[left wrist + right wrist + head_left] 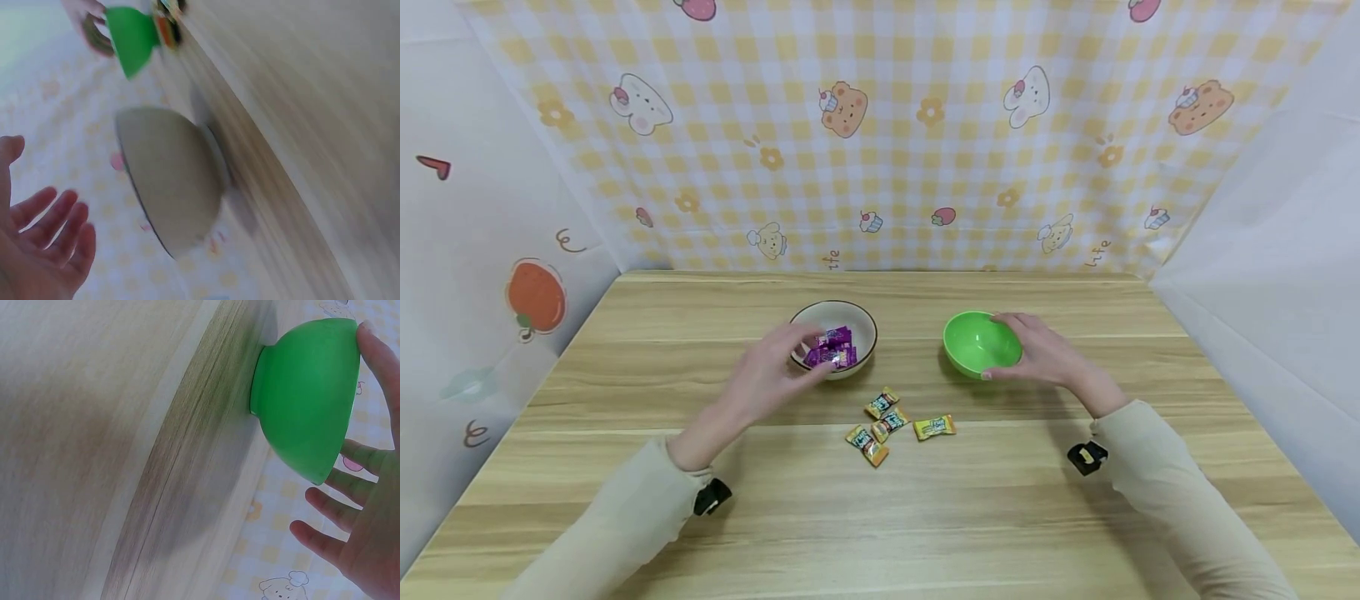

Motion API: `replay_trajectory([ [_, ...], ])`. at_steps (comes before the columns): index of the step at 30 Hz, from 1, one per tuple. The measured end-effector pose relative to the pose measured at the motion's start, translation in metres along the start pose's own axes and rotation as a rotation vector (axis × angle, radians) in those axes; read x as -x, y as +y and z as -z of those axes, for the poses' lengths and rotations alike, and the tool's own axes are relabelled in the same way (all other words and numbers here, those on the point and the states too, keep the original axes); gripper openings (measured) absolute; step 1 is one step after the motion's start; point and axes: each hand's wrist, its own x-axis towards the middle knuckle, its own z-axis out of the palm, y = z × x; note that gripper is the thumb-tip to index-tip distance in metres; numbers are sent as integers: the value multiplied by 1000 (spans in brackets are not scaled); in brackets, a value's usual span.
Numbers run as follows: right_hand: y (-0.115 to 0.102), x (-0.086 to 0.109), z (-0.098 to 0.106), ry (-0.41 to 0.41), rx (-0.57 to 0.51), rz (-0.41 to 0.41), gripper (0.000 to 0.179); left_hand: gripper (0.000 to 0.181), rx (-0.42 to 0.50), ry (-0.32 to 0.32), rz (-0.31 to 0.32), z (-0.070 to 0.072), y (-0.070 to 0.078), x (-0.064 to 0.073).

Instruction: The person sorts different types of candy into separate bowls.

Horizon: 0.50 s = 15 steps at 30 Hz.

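Hovering by the left side of a cream bowl with a dark rim (870, 350), my left hand (763, 375) has relaxed, parted fingers that overlap it in the head view. Several purple-wrapped candies (837, 357) lie inside that bowl. A gap shows between those fingers and the cream bowl in the left wrist view. My right hand (1037, 350) spans the right side of a green bowl (977, 342), thumb at the near rim and fingertips at the far rim. Its fingers (325, 544) look fairly straight and spread in the right wrist view.
Several yellow-wrapped candies (890, 425) lie on the wooden table (925, 517) in front of the two bowls. Behind the table hangs a yellow checked cloth (895, 167). White cloth (1277, 250) hangs at both sides.
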Motion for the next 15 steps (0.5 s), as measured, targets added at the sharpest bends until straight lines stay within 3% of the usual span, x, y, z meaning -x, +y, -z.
replay_trajectory([
  [2,0,0,0,0,2,0,94,44,66,-61,-6,-1,8,2],
  [4,0,0,0,-1,5,1,94,43,153,-155,28,-2,15,4],
  [10,0,1,0,0,-1,-3,93,46,440,-464,205,-9,25,10],
  [12,0,1,1,5,-4,-2,92,48,519,-528,266,-16,23,11],
  [15,0,1,1,3,-7,0,93,50,608,-569,355,-26,18,13],
])
